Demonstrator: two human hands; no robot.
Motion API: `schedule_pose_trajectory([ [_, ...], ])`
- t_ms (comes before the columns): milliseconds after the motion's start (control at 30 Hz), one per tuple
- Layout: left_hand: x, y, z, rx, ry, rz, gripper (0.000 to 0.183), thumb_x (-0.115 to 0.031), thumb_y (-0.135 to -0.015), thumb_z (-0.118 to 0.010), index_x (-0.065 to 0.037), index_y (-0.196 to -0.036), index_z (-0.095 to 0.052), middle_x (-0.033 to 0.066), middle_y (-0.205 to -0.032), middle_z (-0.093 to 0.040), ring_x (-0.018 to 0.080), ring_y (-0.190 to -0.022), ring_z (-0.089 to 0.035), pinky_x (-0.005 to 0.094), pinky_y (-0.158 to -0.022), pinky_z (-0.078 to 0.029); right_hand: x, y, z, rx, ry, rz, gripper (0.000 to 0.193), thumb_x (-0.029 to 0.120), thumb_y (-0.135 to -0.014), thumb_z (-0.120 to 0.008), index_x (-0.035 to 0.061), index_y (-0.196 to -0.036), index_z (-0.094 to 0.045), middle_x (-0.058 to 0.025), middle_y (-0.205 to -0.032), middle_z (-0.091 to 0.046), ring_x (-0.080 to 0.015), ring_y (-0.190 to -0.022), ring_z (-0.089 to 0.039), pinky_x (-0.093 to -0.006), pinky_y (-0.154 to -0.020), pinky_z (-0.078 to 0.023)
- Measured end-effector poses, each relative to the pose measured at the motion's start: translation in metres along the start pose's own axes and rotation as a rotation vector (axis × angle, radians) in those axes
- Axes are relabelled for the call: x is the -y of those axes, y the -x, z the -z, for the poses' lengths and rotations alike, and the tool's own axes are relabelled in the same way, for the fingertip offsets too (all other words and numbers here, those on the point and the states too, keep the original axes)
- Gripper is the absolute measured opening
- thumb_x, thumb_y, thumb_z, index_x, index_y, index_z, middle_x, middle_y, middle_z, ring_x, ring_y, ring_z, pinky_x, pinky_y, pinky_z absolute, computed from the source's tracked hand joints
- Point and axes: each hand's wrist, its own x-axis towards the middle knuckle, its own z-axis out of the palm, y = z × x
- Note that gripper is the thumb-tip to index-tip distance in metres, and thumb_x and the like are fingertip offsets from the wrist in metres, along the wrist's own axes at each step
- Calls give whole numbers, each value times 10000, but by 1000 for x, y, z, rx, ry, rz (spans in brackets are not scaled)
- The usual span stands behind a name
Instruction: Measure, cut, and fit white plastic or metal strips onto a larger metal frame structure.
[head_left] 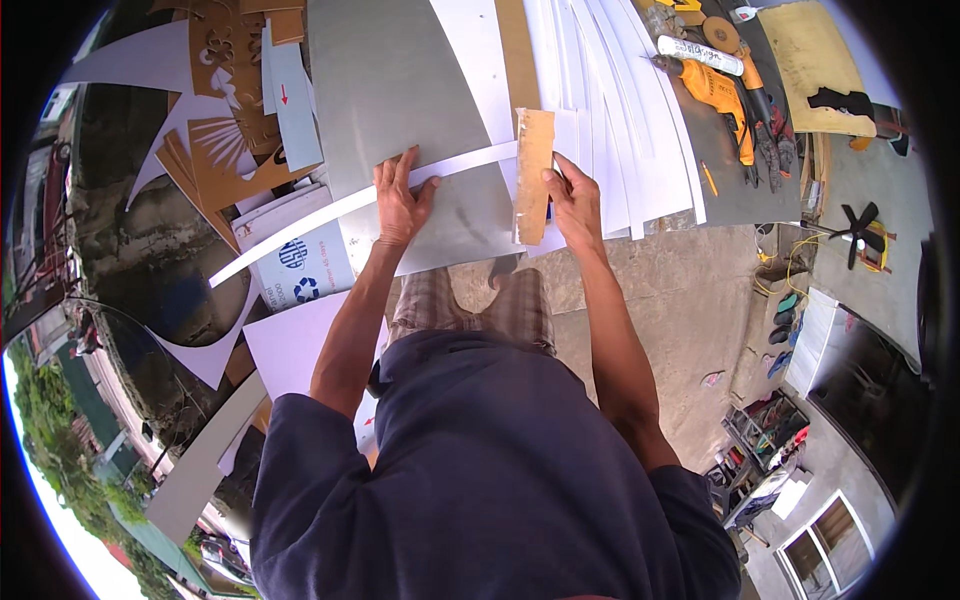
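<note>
A long, narrow white strip (330, 212) lies slantwise over a grey metal sheet (450, 225). My left hand (402, 205) rests on this strip with its fingers stretched out and apart, pressing it against the sheet. At the strip's right end stands a short brown board piece (534, 180) with a rough edge, covering that end. My right hand (575, 205) grips the board piece by its right edge, thumb and fingers closed there. Something small and blue shows beside the right hand, too hidden to name.
Several white sheets and strips (610, 130) spread to the right. Beyond them lie a yellow power drill (715, 95), a pencil (709, 179), a white tube (700, 54) and gloves (770, 150). Brown cut-out boards (222, 150) are stacked left. A black fan (860, 228) stands far right.
</note>
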Motion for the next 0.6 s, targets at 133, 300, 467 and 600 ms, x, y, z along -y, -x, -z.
schedule_pose_trajectory([
  [133,2,-1,6,64,276,174,657,-228,-815,-707,-51,-1383,-427,163,-1208,-518,336,-1104,-487,443,-953,-416,14,-13,-58,-92,190,209,331,111,-901,-624,-13,-1208,-604,-189,-828,-679,-223,-674,-628,-326,-672,-507],
  [300,-1,-4,10,82,322,130,815,-372,-808,-721,-62,-1460,-344,222,-1404,-363,384,-1263,-391,460,-1039,-357,15,-27,-101,-71,407,239,353,181,-934,-593,-4,-1234,-594,-210,-972,-697,-257,-951,-690,-344,-840,-521],
  [467,6,-5,11,146,179,-26,843,-331,-730,-769,-114,-1448,-386,200,-1454,-322,406,-1275,-356,520,-1049,-315,6,-22,-101,-245,12,65,286,121,-962,-559,-5,-1214,-612,-178,-967,-711,-178,-895,-686,-281,-777,-535],
  [600,9,-8,12,226,60,-42,831,-275,-669,-780,-172,-1419,-438,156,-1477,-301,405,-1257,-350,518,-1019,-343,-9,-1,-75,-63,-774,-150,209,12,-914,-595,16,-1123,-595,-132,-1012,-701,-190,-868,-674,-274,-732,-510],
])
